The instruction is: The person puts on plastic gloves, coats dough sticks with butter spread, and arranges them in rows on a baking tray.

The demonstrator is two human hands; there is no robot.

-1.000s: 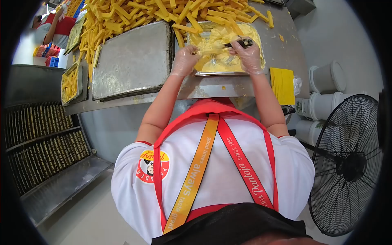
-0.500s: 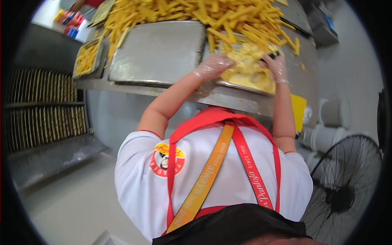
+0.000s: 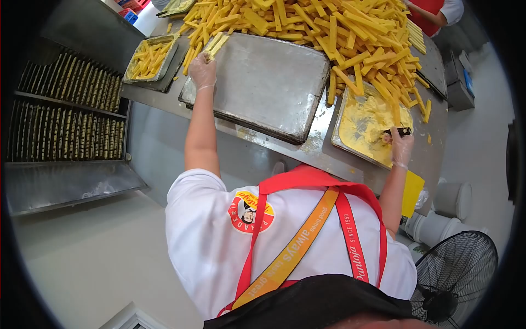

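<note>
My left hand (image 3: 203,72), in a clear glove, is closed on a pair of pale, cream-coated cake sticks (image 3: 217,46) at the far left corner of a flat metal baking tray (image 3: 263,82). On the right, my gloved right hand (image 3: 401,148) grips a dark-handled tool (image 3: 400,131) over a shallow pan (image 3: 346,143). Yellow cream (image 3: 359,123) lies smeared in that pan; the tool's blade cannot be made out. A large heap of yellow cake sticks (image 3: 312,22) covers the back of the table and spills against the pan.
A smaller tray of sticks (image 3: 148,59) sits on the table's left corner. Beyond it stands a rack of trays (image 3: 71,109). White buckets (image 3: 433,227) and a fan (image 3: 457,274) are at lower right. Another person's arm (image 3: 424,13) shows at the back right.
My left hand has moved from the cream pan to the left, across the flat tray, with cake sticks in it. My right hand stays at the pan with the dark-handled tool. The view has shifted.
</note>
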